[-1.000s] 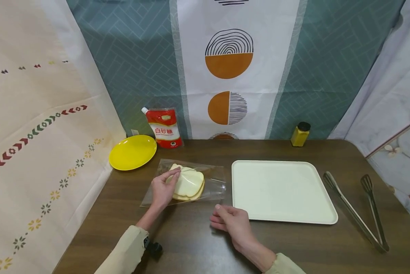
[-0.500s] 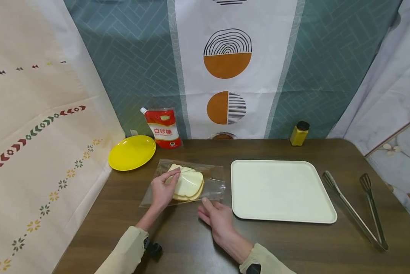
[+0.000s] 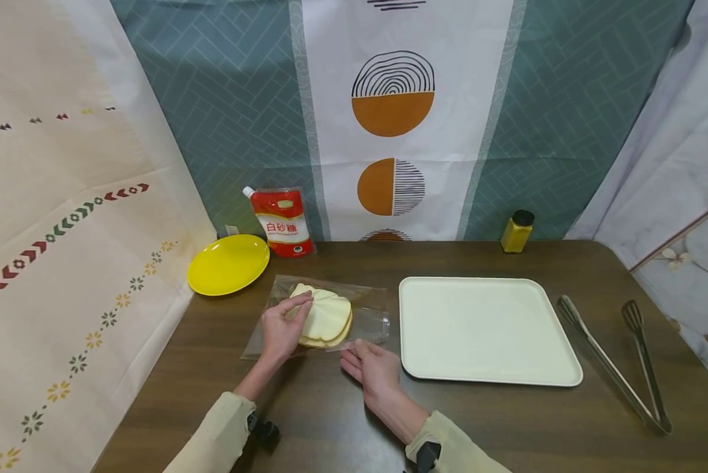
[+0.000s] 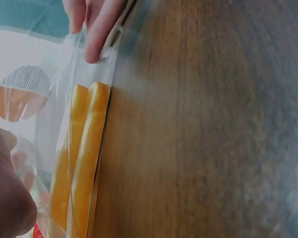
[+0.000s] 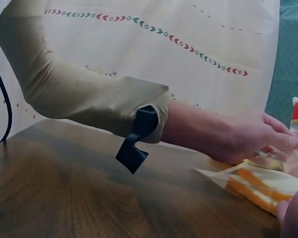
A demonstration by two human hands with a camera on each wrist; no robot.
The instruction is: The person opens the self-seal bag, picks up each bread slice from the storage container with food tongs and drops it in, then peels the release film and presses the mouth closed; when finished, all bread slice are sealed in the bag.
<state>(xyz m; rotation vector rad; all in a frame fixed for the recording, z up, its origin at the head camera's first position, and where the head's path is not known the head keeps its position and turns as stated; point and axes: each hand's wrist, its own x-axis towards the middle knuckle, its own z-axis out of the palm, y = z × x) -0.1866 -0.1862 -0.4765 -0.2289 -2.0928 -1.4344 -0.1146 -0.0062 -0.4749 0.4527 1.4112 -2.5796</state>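
Observation:
Slices of bread (image 3: 329, 320) lie stacked inside a clear plastic bag (image 3: 368, 307) on the table. My left hand (image 3: 282, 328) pinches the bag's upper film between thumb and fingertips, over the bread's left side. At the bag's near edge, right of the bread, my right hand (image 3: 377, 376) pinches the film. The left wrist view shows the yellow-brown crusts (image 4: 89, 144) of two slices through the film, with the right hand's fingers (image 4: 100, 34) past their far end. In the right wrist view the left hand (image 5: 256, 139) is above the bag.
A cream tray (image 3: 490, 328) sits right of the bag, with metal tongs (image 3: 617, 378) beyond it. A yellow plate (image 3: 228, 265) and a red-and-white sugar pouch (image 3: 283, 222) stand at the back left. A yellow jar (image 3: 517, 232) with a black lid is at the back right.
My right hand has moved left from beside the tray to the bag's near edge and now pinches the film there. The left hand has kept its place and its pinch.

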